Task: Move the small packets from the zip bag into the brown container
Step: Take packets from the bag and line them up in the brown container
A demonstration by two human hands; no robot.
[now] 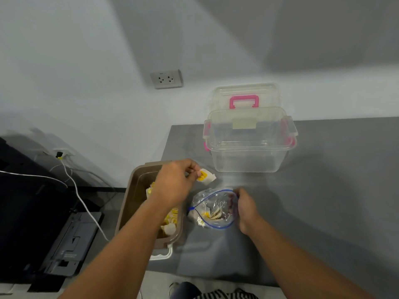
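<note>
My left hand (174, 180) pinches one small packet (206, 175) by its corner, just right of the brown container's (127, 203) far end. It looks feather-light, flat and crinkly, likely slick, so an edge pinch suits it. My right hand (246, 209) grips the mouth of the zip bag (216, 203), thin limp clear film with a blue seal, lying on the grey desk (323, 190), more of them inside.
</note>
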